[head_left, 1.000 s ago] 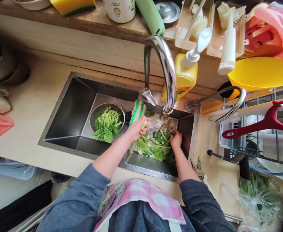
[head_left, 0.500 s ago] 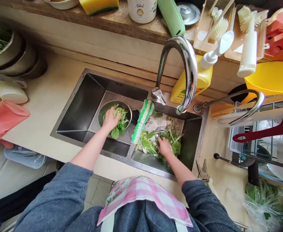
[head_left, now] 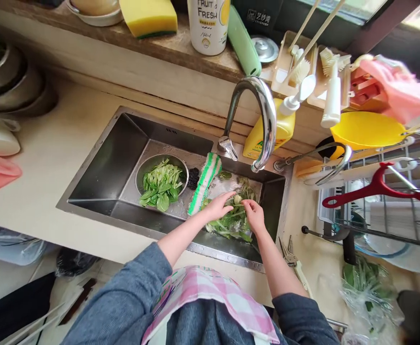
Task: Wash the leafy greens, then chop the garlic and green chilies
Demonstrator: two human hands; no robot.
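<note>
My right hand is over the right basin, its fingertips pinched on a leafy green whose pale stem base points up. Beside it, my left hand is open, fingers stretched towards that stem and thumb apart. Beneath both hands, loose wet greens lie in the right basin, partly hidden by the hands. In the left basin a round metal bowl holds a heap of green leaves and cut stems, with no hand on it.
A green-and-white striped cloth hangs over the sink divider beside a black scrubber. The curved faucet arches above the right basin. Pliers lie on the right counter, near a dish rack and bagged greens.
My left hand has left the bowl and moved right to the greens in the other basin. My right hand has risen slightly, now pinching a stem. The view has shifted too.
</note>
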